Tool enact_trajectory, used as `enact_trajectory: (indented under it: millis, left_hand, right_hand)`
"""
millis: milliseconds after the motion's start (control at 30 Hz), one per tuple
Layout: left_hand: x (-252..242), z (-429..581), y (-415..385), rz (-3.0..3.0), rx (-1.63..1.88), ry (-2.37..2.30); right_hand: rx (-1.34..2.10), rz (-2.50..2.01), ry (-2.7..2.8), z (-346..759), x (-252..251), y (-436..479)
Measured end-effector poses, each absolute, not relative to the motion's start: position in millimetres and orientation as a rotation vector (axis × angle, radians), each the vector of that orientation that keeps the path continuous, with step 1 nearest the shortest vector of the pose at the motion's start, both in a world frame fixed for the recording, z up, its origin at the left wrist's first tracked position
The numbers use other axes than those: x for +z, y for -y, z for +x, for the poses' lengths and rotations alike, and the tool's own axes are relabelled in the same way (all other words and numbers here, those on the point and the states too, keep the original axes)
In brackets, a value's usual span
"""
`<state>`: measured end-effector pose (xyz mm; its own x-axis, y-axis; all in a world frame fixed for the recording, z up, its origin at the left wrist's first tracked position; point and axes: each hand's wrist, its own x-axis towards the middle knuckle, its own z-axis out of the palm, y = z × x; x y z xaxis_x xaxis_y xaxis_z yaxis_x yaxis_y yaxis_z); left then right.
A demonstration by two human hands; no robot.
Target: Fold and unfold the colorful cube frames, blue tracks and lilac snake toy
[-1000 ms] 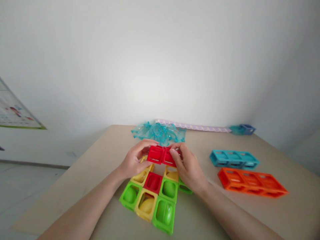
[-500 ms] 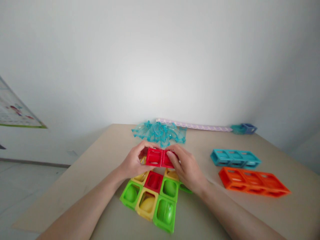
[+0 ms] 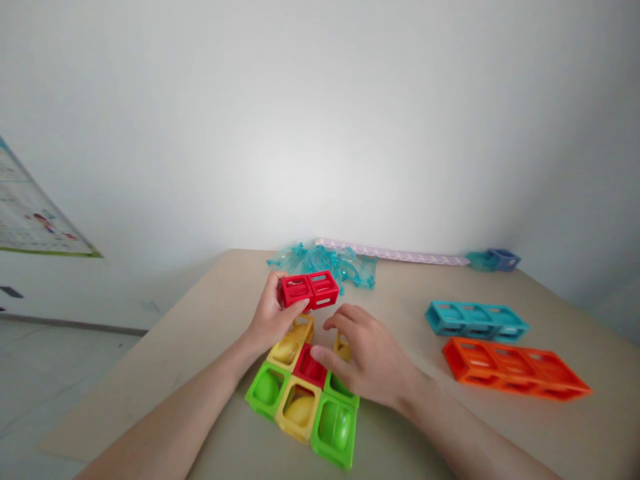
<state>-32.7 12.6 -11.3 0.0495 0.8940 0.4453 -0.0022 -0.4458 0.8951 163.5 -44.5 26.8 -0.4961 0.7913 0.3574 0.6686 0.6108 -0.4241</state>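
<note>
Whereas both hands gripped the red double block point(image 3: 309, 291) half a second ago, it now sits in the left hand point(image 3: 273, 321) alone. It has been raised and carried slightly left, clear of the block grid point(image 3: 300, 400) beneath. The right hand point(image 3: 367, 360) has released it and dropped toward the grid.

Left hand: fingers closed around the left end of the red double block, thumb on the near face, remaining fingers behind. The block is held level above the far edge of the grid, two open cells facing up and toward the camera.

Right hand: fingers open and loosely spread, palm down, lying over the right side of the grid. The thumb tip is just beside the grid's red cell; contact cannot be confirmed. Grid cells visible: green, yellow, red.

Surface: tan table point(image 3: 215, 313). To the right lie a teal long block point(image 3: 476, 320) and, nearer, an orange long block point(image 3: 515, 368), close together and roughly parallel. At the far edge are a pile of clear teal pieces point(image 3: 327, 261), a lilac strip point(image 3: 395, 254) and a small blue block point(image 3: 501, 259).

Room: plain white wall; poster point(image 3: 35, 227) at the left.
</note>
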Motion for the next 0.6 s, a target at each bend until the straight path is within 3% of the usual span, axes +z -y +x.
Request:
enact_trajectory:
  millis: [167, 600]
  left_hand:
    - [-6.5, -30.3, -8.2, 1.728, 1.432, -0.932]
    - [-6.7, -32.1, -7.0, 1.768, 1.432, -0.938]
  right_hand:
    - [0.389, -0.975, 2.569, 160.4, 32.0, 47.8]
    - [0.582, -0.89, 2.435, 162.3, 29.2, 44.8]
